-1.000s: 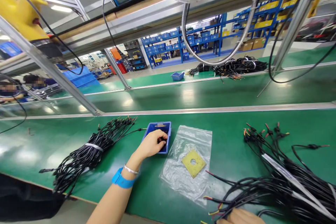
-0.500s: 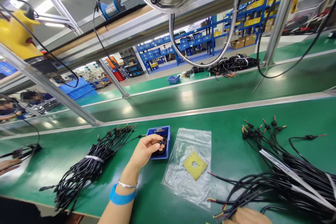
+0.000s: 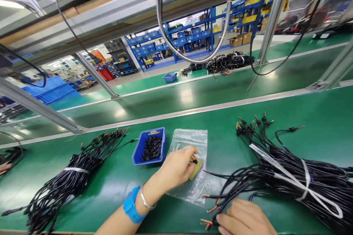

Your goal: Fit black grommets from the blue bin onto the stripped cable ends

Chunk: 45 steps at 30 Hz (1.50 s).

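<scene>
My left hand, with a blue band and a silver bangle at the wrist, pinches a small black grommet-like part over a yellow square plate. The plate lies on a clear zip bag, and my hand covers part of it. At the lower right, my right hand has its fingers closed around a black cable near its stripped red and yellow wire ends. That cable belongs to a large tied bundle of black cables. Left of the bag stands a blue bin holding several small black parts.
Another tied cable bundle lies to the left on the green bench top. Metal posts and a rail run behind. A flexible metal conduit hangs overhead. Another person's hand shows at the far left edge.
My left hand has moved right, from the blue bin to the yellow plate, carrying a small black part. My right hand shows more fully at the cable ends. The camera view has shifted.
</scene>
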Tool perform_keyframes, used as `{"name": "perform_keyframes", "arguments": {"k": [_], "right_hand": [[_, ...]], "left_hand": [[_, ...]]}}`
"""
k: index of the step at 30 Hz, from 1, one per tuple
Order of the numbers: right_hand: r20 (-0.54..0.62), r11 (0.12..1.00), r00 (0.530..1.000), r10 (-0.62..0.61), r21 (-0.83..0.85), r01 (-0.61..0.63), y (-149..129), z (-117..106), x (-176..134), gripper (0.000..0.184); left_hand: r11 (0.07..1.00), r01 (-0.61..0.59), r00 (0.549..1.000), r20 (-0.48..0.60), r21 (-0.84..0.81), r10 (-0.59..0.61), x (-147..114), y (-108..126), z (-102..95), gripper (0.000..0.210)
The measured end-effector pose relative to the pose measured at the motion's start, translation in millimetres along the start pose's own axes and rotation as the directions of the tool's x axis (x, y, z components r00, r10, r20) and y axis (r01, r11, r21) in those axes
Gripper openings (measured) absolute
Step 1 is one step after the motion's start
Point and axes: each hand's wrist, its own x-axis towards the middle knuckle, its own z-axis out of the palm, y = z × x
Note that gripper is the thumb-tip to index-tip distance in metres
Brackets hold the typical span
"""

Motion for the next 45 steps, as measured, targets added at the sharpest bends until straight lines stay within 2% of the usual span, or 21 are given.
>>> {"name": "perform_keyframes", "arguments": {"k": [3, 6, 10, 12, 13, 14, 15, 16, 17, 18, 19, 20, 21, 23, 28, 31, 40, 45], "right_hand": [[-0.005, 1.000, 1.000, -0.004, 0.000, 0.004, 0.2, 0.5, -1.2, 0.027], [-0.022, 1.000, 1.000, -0.004, 0.019, 0.005, -0.4, -0.9, 1.0, 0.026], [-0.041, 1.000, 0.999, 0.002, 0.030, -0.001, 0.0, -2.0, 0.0, 0.019], [-0.082, 0.999, 0.996, 0.020, 0.040, -0.016, 0.0, -2.7, -3.2, 0.014], [-0.112, 0.998, 0.993, 0.036, 0.055, -0.030, -0.6, -3.5, -4.8, 0.013], [-0.142, 0.995, 0.988, 0.066, 0.079, -0.055, -1.7, -4.6, -6.1, 0.015], [-0.176, 0.991, 0.979, 0.100, 0.108, -0.082, -3.4, -6.0, -6.7, 0.017], [-0.197, 0.983, 0.970, 0.143, 0.140, -0.116, -5.6, -7.6, -6.6, 0.020], [-0.211, 0.974, 0.960, 0.185, 0.166, -0.152, -8.0, -9.5, -5.8, 0.022], [-0.215, 0.967, 0.952, 0.217, 0.178, -0.181, -10.6, -11.5, -4.3, 0.023], [-0.219, 0.963, 0.946, 0.238, 0.181, -0.200, -13.1, -13.6, -2.2, 0.022], [-0.215, 0.961, 0.944, 0.249, 0.178, -0.213, -15.3, -15.7, 0.3, 0.022], [-0.209, 0.960, 0.945, 0.252, 0.174, -0.218, -17.0, -17.9, 3.0, 0.021], [-0.182, 0.960, 0.951, 0.249, 0.174, -0.218, -18.8, -22.1, 8.4, 0.021], [-0.093, 0.948, 0.956, 0.279, 0.187, -0.258, -17.5, -27.2, 16.3, 0.019], [-0.095, 0.950, 0.955, 0.282, 0.165, -0.264, -16.7, -26.5, 17.5, 0.014], [-0.011, 0.934, 0.944, 0.331, 0.145, -0.326, -16.7, -32.1, 24.7, 0.014], [-0.030, 0.938, 0.941, 0.336, 0.107, -0.331, -15.0, -32.4, 28.3, 0.018]], "left_hand": [[0.982, -0.072, 0.995, 0.083, 0.173, 0.058, 7.1, 5.6, 10.0, 0.026], [0.954, -0.118, 0.987, 0.140, 0.277, 0.081, 11.2, 7.0, 15.6, 0.020], [0.950, -0.101, 0.992, 0.104, 0.296, 0.073, 3.2, 7.1, 17.4, 0.024], [0.978, -0.048, 0.999, 0.008, 0.201, 0.048, -12.3, 10.0, 18.6, 0.027], [0.996, -0.015, 0.998, -0.055, 0.088, 0.020, -22.7, 12.6, 20.5, 0.028], [0.991, 0.037, 0.990, -0.128, -0.127, -0.053, -34.3, 15.8, 23.9, 0.025], [0.920, 0.068, 0.977, -0.163, -0.387, -0.141, -46.1, 19.4, 28.9, 0.018], [0.769, 0.080, 0.965, -0.144, -0.634, -0.219, -57.3, 23.1, 35.7, 0.010], [0.576, 0.102, 0.956, -0.079, -0.811, -0.281, -67.2, 26.7, 44.0, 0.007], [0.396, 0.093, 0.943, -0.047, -0.913, -0.330, -75.0, 29.9, 53.4, 0.010], [0.244, 0.070, 0.928, -0.027, -0.967, -0.372, -80.6, 32.6, 63.1, 0.014], [0.133, 0.037, 0.916, -0.019, -0.990, -0.401, -83.9, 34.6, 72.5, 0.017], [0.056, -0.003, 0.907, -0.026, -0.998, -0.421, -85.3, 36.0, 80.9, 0.018], [-0.022, -0.060, 0.912, -0.046, -0.998, -0.408, -84.3, 37.0, 93.1, 0.016], [-0.020, -0.098, 0.943, -0.086, -0.995, -0.323, -80.4, 33.2, 100.7, 0.014], [0.004, -0.096, 0.948, -0.093, -0.995, -0.305, -80.8, 29.9, 101.5, 0.014], [0.102, -0.132, 0.940, -0.157, -0.986, -0.303, -81.8, 27.6, 104.1, 0.014], [0.132, -0.143, 0.936, -0.177, -0.981, -0.305, -81.6, 26.5, 104.1, 0.016]]}}
